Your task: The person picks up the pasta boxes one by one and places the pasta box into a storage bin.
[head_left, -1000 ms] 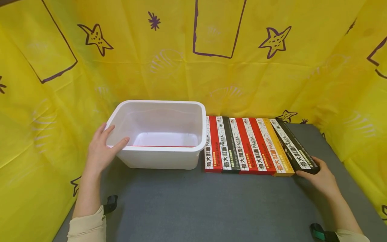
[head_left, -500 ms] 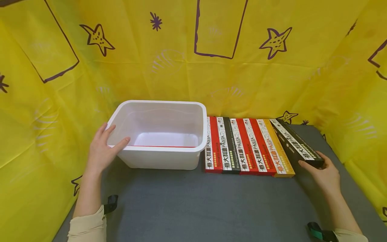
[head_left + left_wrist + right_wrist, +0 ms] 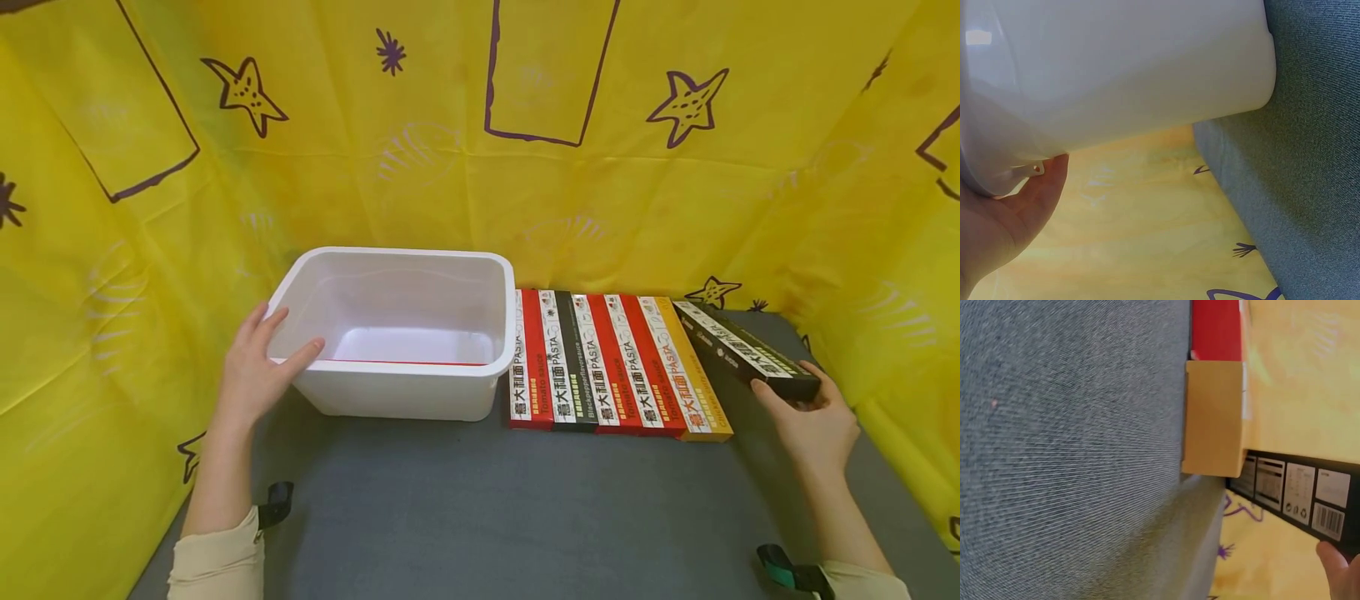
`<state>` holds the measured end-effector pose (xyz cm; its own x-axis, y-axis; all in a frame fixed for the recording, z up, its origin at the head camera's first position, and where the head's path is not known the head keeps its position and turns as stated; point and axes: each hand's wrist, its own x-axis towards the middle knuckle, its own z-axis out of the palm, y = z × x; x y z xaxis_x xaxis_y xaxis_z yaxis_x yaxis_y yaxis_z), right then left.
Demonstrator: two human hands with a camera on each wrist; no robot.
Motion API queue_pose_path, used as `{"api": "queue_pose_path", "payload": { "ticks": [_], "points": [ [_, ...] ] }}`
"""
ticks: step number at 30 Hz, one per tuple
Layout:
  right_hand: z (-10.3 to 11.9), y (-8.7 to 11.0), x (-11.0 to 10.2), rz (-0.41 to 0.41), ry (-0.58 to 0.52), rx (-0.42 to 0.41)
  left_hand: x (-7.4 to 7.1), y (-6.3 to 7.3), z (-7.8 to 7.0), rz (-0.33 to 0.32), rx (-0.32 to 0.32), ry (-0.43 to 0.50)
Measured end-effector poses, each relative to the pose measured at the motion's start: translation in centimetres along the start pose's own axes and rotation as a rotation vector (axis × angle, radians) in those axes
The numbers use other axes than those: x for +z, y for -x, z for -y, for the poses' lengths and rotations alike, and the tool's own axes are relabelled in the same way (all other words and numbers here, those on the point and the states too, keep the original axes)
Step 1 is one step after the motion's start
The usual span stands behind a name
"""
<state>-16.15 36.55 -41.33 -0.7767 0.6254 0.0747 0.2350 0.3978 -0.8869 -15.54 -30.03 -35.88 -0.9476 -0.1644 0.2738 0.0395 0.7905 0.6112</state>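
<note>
My left hand (image 3: 255, 367) grips the front left corner of a white plastic bin (image 3: 405, 392), thumb over the rim. In the left wrist view its fingers (image 3: 1044, 194) lie under the rim, outside the bin's wall. At the right, my right hand (image 3: 813, 429) holds the near end of a black pasta box (image 3: 742, 346) between thumb and fingers. That end is tilted up off the table, while the far end stays low beside the yellow pasta box (image 3: 693, 375). The black box's printed underside with a barcode shows in the right wrist view.
Several red, black and yellow pasta boxes lie side by side in a row (image 3: 600, 358) right of the bin. A thin red edge (image 3: 408, 362) shows inside the bin's front wall. Yellow patterned cloth (image 3: 450, 125) surrounds the grey table (image 3: 487, 508).
My right hand has raised the near end of the black pasta box and moved it to the right, away from the yellow one. The left hand keeps its place on the bin.
</note>
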Motion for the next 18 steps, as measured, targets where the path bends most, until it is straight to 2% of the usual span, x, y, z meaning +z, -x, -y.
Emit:
{"api": "queue_pose_path", "payload": {
  "ticks": [4, 11, 14, 18],
  "points": [
    [0.8, 0.5, 0.1, -0.057, -0.086, -0.028, 0.0, 0.0, 0.0, -0.005, 0.004, 0.004],
    [2.2, 1.0, 0.0, -0.09, -0.435, -0.01, 0.0, 0.0, 0.0, -0.013, 0.007, 0.001],
    [2.8, 1.2, -0.2, -0.089, -0.516, -0.017, 0.0, 0.0, 0.0, -0.013, 0.005, 0.002],
    [3.5, 1.7, 0.0, -0.084, -0.57, -0.082, 0.1, -0.1, 0.0, -0.009, 0.004, 0.006]
  ]
}}
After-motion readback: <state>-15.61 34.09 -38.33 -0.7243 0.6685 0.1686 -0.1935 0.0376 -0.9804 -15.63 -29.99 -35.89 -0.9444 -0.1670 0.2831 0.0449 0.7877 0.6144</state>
